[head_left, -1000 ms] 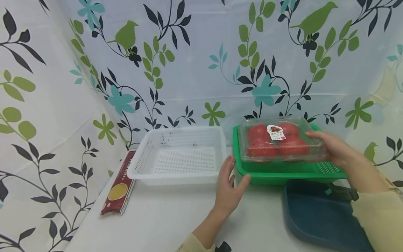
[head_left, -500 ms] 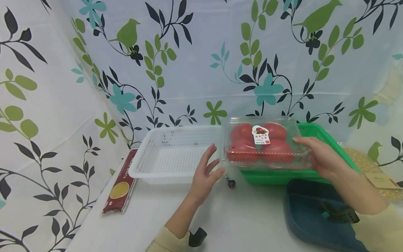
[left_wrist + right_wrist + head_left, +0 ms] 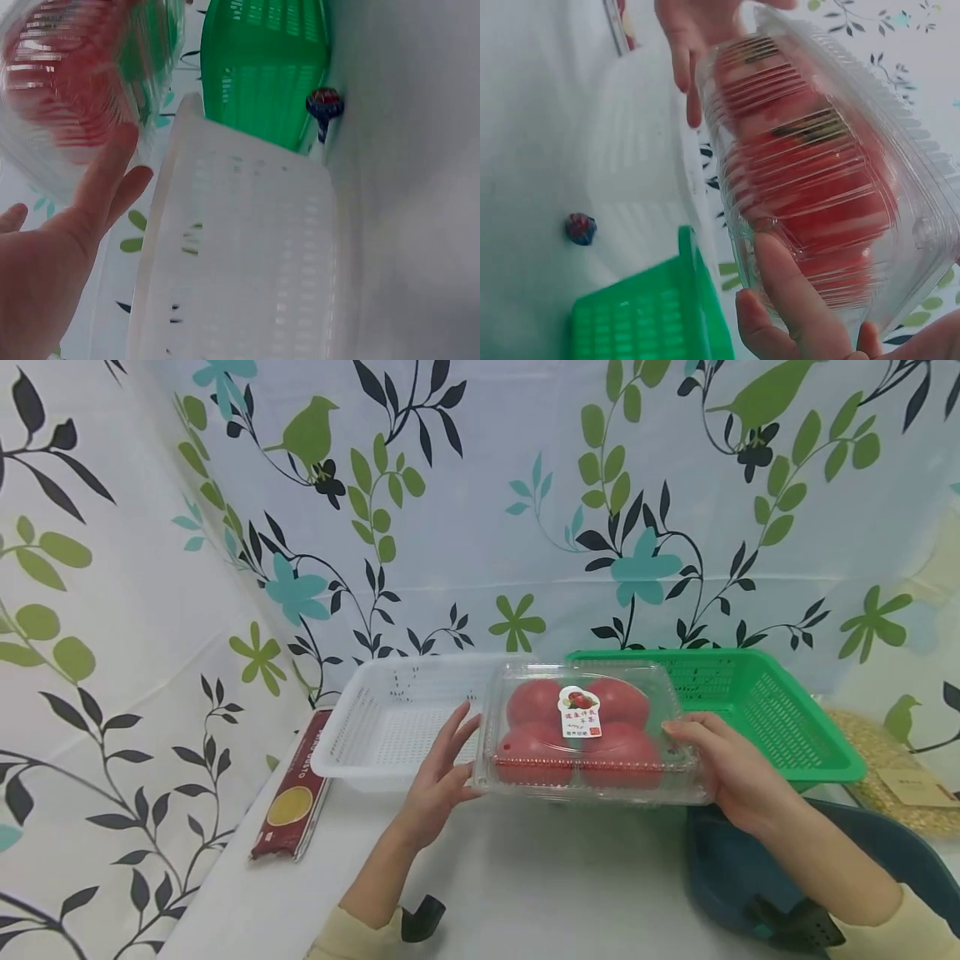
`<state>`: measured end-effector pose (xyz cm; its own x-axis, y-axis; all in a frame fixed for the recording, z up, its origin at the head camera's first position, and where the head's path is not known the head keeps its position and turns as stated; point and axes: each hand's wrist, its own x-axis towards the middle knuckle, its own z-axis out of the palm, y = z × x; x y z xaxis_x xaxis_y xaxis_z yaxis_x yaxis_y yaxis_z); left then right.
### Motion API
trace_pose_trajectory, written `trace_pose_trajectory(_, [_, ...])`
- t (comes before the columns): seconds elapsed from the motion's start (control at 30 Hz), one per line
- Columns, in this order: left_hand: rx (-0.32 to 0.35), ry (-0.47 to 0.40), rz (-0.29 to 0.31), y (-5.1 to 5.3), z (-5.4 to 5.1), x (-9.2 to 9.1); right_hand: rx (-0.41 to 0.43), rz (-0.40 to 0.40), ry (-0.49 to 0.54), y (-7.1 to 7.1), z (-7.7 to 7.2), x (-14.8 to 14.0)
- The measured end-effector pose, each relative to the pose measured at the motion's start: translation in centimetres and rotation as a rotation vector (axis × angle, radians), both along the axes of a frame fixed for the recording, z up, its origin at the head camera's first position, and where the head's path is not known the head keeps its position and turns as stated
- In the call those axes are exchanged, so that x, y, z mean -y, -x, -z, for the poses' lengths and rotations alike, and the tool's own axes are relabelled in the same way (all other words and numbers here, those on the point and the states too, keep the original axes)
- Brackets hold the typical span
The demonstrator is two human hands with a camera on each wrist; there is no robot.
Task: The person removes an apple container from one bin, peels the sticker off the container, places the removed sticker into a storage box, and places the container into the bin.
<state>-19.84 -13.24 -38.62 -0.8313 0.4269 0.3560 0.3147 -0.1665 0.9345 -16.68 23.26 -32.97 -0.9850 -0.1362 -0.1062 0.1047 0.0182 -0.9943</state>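
My right hand [image 3: 738, 777] grips the right end of a clear plastic clamshell of red tomatoes [image 3: 577, 735], thumb on the lid and fingers underneath. The box is held above the table, label towards me. At its left end my left hand [image 3: 438, 785] has its fingers spread. In the left wrist view the left fingertips [image 3: 124, 139] overlap the box's corner; whether they touch it I cannot tell. Behind the box stands a white perforated basket [image 3: 348, 727], partly covered. A green basket [image 3: 772, 710] is to the right, its left part hidden by the box.
A lollipop [image 3: 325, 103] lies on the table beside the baskets. At the left is a dark red packet [image 3: 292, 793]. A dark blue basin [image 3: 870, 839] stands at front right, partly under my right arm. Behind it lies a bag of grain-like pieces [image 3: 873, 752].
The clamshell of tomatoes has moved left and nearer to me in my right hand, away from over the green basket. My left hand has shifted left, staying near the box's left end.
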Motion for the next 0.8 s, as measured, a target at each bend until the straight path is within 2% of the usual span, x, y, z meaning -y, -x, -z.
trace_pose_trajectory(0.13, [0.023, 0.011, 0.050, 0.1, 0.3, 1.2, -0.005, -0.016, -0.008, -0.6, 0.3, 0.9])
trace_pose_trajectory(0.37, [-0.028, 0.025, 0.101, -0.4, 0.8, 2.8, 0.040, -0.125, 0.014, -1.2, 0.8, 1.9])
trace_pose_trajectory(0.63, [-0.033, 0.024, 0.167, -1.6, 1.2, 4.4, 0.058, -0.362, 0.029, -1.7, 1.5, 1.4])
trace_pose_trajectory(0.8, [-0.001, 0.007, 0.222, -2.5, 1.3, 5.3, 0.076, -0.473, 0.062, -2.1, 2.1, 0.8])
